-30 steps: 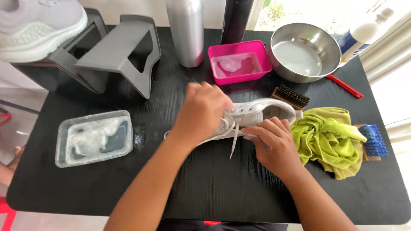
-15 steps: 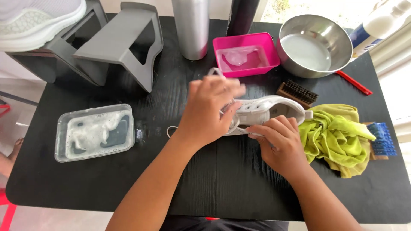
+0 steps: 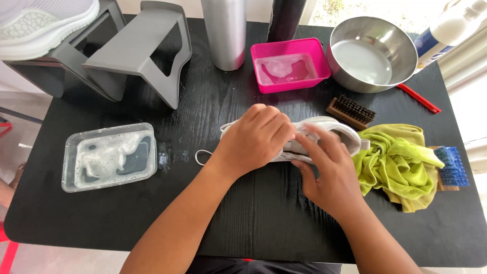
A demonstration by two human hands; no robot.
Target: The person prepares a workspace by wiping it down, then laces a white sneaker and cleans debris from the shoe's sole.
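Centrally on black tabletop (image 3: 253, 218): white sneaker (image 3: 324, 129) lies on its side, toe to left. Left hand (image 3: 256, 139) curled over forefoot/lace area, gripping it. Right hand (image 3: 329, 172) w/ fingers extended, resting flat on heel side. Green cloth (image 3: 393, 162) just right of sneaker; clear soapy tray (image 3: 109, 157) well left. Farther back: wooden brush (image 3: 351, 111), pink tub (image 3: 289, 64), steel bowl (image 3: 373, 53).

Table: black wood-grain top (image 3: 243, 223), filling the frame.
Floor: pale, at left edge (image 3: 20, 152).
Light: bright window, upper right (image 3: 355, 10).
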